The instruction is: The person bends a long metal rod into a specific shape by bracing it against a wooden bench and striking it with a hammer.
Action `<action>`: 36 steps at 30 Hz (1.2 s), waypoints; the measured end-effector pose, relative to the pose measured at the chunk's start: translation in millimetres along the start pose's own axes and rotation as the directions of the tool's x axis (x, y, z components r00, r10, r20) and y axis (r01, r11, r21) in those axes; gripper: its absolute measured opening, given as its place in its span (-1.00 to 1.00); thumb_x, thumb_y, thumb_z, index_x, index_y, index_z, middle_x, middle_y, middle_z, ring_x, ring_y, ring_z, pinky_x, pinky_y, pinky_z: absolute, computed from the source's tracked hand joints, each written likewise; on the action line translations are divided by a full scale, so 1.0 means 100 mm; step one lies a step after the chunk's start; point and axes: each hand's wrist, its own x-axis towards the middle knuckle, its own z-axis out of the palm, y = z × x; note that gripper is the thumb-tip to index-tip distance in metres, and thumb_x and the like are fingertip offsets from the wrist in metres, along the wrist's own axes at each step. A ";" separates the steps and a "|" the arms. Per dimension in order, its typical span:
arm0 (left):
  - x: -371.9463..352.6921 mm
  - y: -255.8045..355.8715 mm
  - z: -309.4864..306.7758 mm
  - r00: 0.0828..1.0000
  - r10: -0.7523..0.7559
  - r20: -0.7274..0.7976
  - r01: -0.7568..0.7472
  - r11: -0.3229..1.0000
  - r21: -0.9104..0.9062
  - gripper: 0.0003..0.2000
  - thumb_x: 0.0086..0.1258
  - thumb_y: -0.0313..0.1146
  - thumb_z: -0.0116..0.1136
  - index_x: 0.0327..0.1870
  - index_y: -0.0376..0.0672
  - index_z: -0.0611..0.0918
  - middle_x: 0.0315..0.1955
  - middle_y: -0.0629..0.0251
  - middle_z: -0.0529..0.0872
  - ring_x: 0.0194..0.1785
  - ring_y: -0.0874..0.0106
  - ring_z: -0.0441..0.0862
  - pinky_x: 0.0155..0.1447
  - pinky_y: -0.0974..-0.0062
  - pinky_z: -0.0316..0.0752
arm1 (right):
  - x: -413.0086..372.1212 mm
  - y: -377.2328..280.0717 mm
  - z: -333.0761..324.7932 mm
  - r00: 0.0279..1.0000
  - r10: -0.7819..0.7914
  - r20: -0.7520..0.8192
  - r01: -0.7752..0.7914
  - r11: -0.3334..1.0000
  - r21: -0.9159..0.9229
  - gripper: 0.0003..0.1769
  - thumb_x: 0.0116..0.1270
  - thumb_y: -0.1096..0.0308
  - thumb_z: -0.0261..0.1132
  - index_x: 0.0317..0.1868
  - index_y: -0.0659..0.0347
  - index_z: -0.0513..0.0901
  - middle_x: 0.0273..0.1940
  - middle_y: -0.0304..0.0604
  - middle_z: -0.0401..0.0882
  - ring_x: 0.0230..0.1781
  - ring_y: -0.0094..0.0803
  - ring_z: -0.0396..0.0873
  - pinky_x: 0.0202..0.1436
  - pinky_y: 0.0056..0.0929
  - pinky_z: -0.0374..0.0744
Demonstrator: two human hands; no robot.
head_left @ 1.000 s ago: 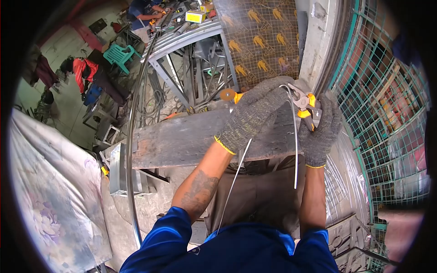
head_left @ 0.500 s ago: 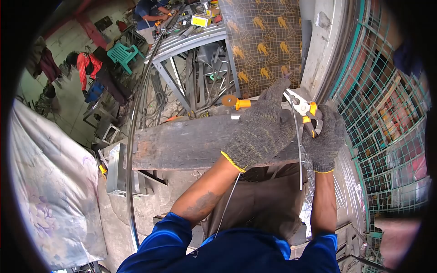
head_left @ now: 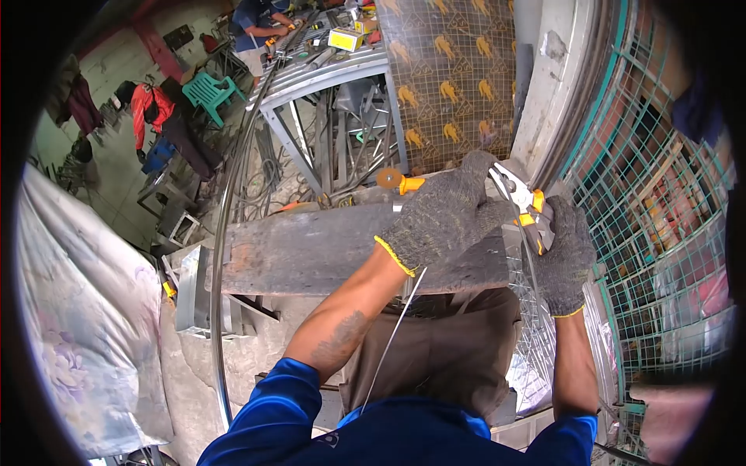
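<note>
My left hand (head_left: 451, 213), in a dark grey knit glove with a yellow cuff, is closed around a thin metal wire (head_left: 395, 338). Part of that wire runs down from under the glove across my lap. My right hand (head_left: 567, 252), gloved alike, grips a pair of pliers (head_left: 519, 194) with orange and black handles. Their jaws point up and left, close to the left fingertips. A thin strand of wire also passes by the pliers and hangs down beside the right glove. Whether both strands are one piece is hidden by the left hand.
Below my hands lies a dark wooden plank (head_left: 303, 248), with an angle grinder (head_left: 400, 182) at its far edge. A green wire-mesh panel (head_left: 653, 210) stands close on the right. Two people work near a metal table (head_left: 326, 78) and a green chair (head_left: 212, 95).
The pliers and right hand have shifted slightly down and right, and the pliers have tilted. The wire beside them has swung. My left hand keeps its hold close by.
</note>
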 end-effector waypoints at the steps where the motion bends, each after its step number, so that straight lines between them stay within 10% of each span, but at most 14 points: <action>1: 0.00 0.03 -0.03 0.999 -0.004 0.032 0.002 0.998 0.057 -0.47 0.36 -0.15 0.28 0.15 -0.35 0.40 -0.29 -0.12 0.69 -0.12 0.00 0.70 -0.09 0.14 0.55 | 0.01 -0.01 -0.03 0.999 0.012 0.043 -0.012 1.000 0.012 -0.37 0.01 0.33 0.52 0.15 0.16 0.56 -0.07 0.00 0.60 -0.09 -0.05 0.65 -0.03 -0.21 0.62; 4: 0.00 0.16 -0.13 0.975 -0.186 0.123 0.178 0.982 0.070 -0.44 0.35 -0.15 0.29 0.18 -0.38 0.37 -0.31 -0.11 0.70 -0.15 -0.01 0.71 -0.10 0.13 0.56 | 0.05 0.02 -0.08 0.993 0.007 0.118 -0.013 0.999 0.043 -0.36 -0.01 0.35 0.52 0.16 0.15 0.56 -0.07 0.01 0.60 -0.08 -0.04 0.66 -0.03 -0.20 0.62; 21: 0.17 -0.08 0.09 0.994 -0.087 0.063 0.089 0.996 -0.022 -0.65 0.33 -0.14 0.28 -0.18 -0.28 0.51 -0.39 -0.04 0.68 -0.24 -0.01 0.70 -0.15 0.14 0.54 | 0.28 0.13 -0.45 0.914 0.000 0.405 -0.044 0.994 0.099 -0.17 -0.10 0.38 0.48 0.29 0.11 0.44 0.08 0.13 0.57 0.02 0.05 0.64 0.10 -0.13 0.61; 28: 0.15 -0.10 0.14 0.999 0.044 0.005 -0.043 0.997 -0.065 -0.67 0.35 -0.12 0.29 -0.23 -0.25 0.55 -0.45 0.04 0.63 -0.32 0.06 0.64 -0.20 0.18 0.50 | 0.46 0.39 -0.52 0.673 0.032 0.739 -0.331 0.907 0.262 -0.13 -0.05 0.45 0.41 0.36 0.26 0.33 -0.03 0.02 0.67 0.02 -0.20 0.64 0.10 -0.28 0.58; 30: 0.17 -0.09 0.21 0.998 -0.035 0.042 0.040 0.992 -0.121 -0.69 0.36 -0.12 0.28 -0.26 -0.24 0.58 -0.45 0.08 0.60 -0.34 0.09 0.61 -0.23 0.20 0.48 | 0.40 0.53 -0.43 0.278 -0.068 0.958 -0.876 0.392 0.282 -0.14 -0.03 0.49 0.38 0.39 0.19 0.36 -0.15 -0.26 0.46 -0.10 -0.40 0.47 0.07 -0.40 0.48; 36: 0.25 -0.16 0.27 0.992 0.013 -0.122 -0.035 0.983 -0.179 -0.68 0.45 -0.14 0.22 -0.02 -0.22 0.63 -0.35 0.24 0.64 -0.36 0.39 0.61 -0.24 0.36 0.51 | 0.35 0.48 -0.32 0.708 0.084 0.701 -0.371 0.890 0.267 -0.12 0.06 0.32 0.42 0.44 0.24 0.31 0.17 0.10 0.52 0.16 -0.13 0.54 0.26 -0.27 0.47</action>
